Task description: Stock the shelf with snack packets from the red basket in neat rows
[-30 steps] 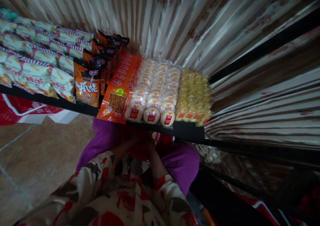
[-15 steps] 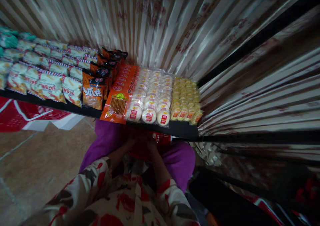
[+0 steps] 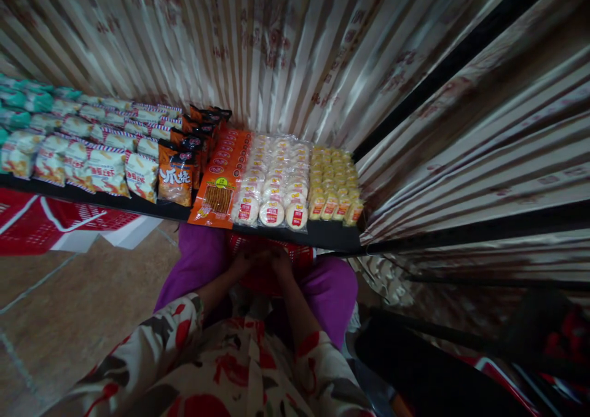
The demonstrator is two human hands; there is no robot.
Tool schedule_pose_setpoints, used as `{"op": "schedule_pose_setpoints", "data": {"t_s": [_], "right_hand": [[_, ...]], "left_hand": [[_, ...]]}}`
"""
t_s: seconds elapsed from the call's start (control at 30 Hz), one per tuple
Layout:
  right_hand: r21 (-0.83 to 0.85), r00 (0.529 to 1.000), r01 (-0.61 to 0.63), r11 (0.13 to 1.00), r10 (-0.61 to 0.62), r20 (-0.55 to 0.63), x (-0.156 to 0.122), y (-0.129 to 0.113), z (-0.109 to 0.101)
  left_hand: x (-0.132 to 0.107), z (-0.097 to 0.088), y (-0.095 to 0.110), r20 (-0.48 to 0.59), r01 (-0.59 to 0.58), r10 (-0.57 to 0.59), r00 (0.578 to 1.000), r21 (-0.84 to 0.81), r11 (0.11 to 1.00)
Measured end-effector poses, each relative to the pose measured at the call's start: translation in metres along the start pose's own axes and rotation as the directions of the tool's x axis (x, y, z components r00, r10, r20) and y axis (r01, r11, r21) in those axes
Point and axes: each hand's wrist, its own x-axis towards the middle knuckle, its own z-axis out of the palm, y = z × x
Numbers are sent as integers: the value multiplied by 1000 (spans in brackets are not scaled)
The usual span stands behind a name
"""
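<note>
In the dim space below the front edge of a black shelf (image 3: 334, 235), my left hand (image 3: 245, 261) and my right hand (image 3: 278, 259) are close together between my knees. They meet or nearly touch in front of a red plastic basket (image 3: 302, 255). Shadow hides how the fingers are bent, and I make out nothing held. Just above the hands, the shelf carries an orange snack packet (image 3: 216, 198), rows of round white wrapped cakes (image 3: 271, 213) and small yellow wrapped snacks (image 3: 329, 206).
Farther left on the shelf are orange-and-black bags (image 3: 175, 177), white bags with striped edges (image 3: 108, 171) and green packets (image 3: 39, 101). A red basket (image 3: 106, 219) is under the shelf's left part. Pleated curtain (image 3: 276, 48) hangs behind, crossed at right by a black bar (image 3: 442, 72).
The view has shifted slightly, so the shelf's left part sits lower and more green packets show. My hands stay together in the same place; the goods look unmoved.
</note>
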Motion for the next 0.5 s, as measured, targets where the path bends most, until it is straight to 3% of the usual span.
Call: {"op": "schedule_pose_setpoints", "data": {"t_s": [0.13, 0.33, 0.5], "right_hand": [[66, 1000, -6, 998, 7, -14, -4, -6, -4], [135, 999, 11, 991, -4, -53, -11, -12, -10], [157, 996, 46, 987, -33, -83, -16, -17, -15]], "left_hand": [[-5, 1, 1, -23, -40, 40, 999, 25, 999], [-14, 3, 5, 104, -93, 90, 991, 27, 995], [-18, 7, 4, 144, -96, 91, 985, 31, 995]]}}
